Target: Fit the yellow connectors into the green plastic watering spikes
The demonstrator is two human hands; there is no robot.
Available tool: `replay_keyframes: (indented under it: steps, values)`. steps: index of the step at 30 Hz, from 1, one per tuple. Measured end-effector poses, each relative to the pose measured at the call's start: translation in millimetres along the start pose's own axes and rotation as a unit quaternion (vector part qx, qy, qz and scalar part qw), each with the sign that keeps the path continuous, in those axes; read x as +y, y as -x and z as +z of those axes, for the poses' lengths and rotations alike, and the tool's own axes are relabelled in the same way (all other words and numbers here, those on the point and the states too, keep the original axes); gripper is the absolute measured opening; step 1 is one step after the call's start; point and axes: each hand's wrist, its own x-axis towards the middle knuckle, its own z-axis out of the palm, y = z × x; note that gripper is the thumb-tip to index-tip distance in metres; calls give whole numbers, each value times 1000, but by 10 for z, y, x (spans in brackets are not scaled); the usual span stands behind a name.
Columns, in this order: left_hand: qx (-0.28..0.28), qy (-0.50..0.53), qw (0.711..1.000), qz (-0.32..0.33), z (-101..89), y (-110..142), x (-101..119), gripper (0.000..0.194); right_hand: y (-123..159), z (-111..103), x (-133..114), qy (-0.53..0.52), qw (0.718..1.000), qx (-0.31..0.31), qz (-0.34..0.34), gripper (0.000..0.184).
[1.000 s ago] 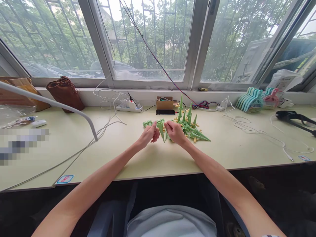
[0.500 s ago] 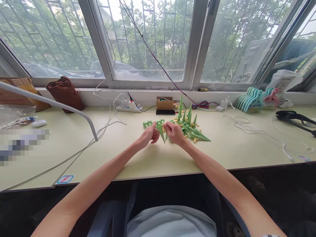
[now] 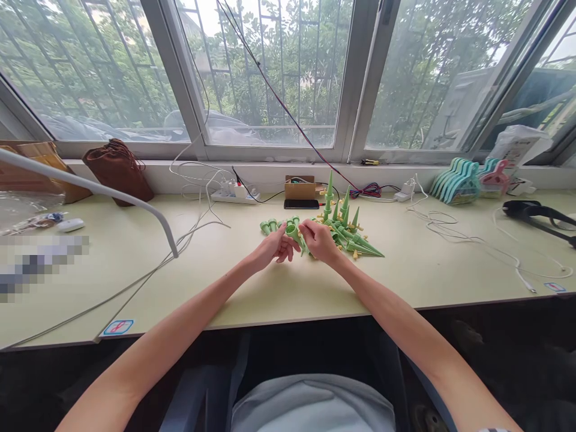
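Observation:
My left hand [image 3: 279, 245] is closed round a green plant watering spike [image 3: 291, 230], its hollow round mouth tipped toward me. Close to the spike's right side is my right hand [image 3: 318, 240], its fingers pinched together; what they hold, if anything, is hidden. Behind my left hand several green spike pieces [image 3: 269, 226] lie in a row. To the right of my right hand spreads a pile of green spikes [image 3: 355, 237] with small yellow valves, some spikes standing upright and others lying flat.
A black phone [image 3: 301, 204] lies before a small cardboard box [image 3: 299, 189]. Farther left are a power strip [image 3: 234, 195], loose white cables and a brown pouch [image 3: 117, 174]. Teal hangers [image 3: 456, 181] and a black strapped device [image 3: 535, 213] sit at the right.
The spike in my left hand has tilted so that its open mouth faces me more, and the left fingers have spread a little beneath it. My right hand has barely moved.

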Motion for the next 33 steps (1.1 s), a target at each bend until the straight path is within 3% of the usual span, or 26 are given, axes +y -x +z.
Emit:
replay_keyframes:
  steps: [15, 33]
  values:
    - [-6, 12, 1000, 24, 15, 3, 19, 78, -8, -5, -11, 4, 1000, 7, 3, 39]
    - [80, -96, 982, 139, 70, 78, 34, 48, -16, 4, 15, 27, 1000, 14, -3, 37]
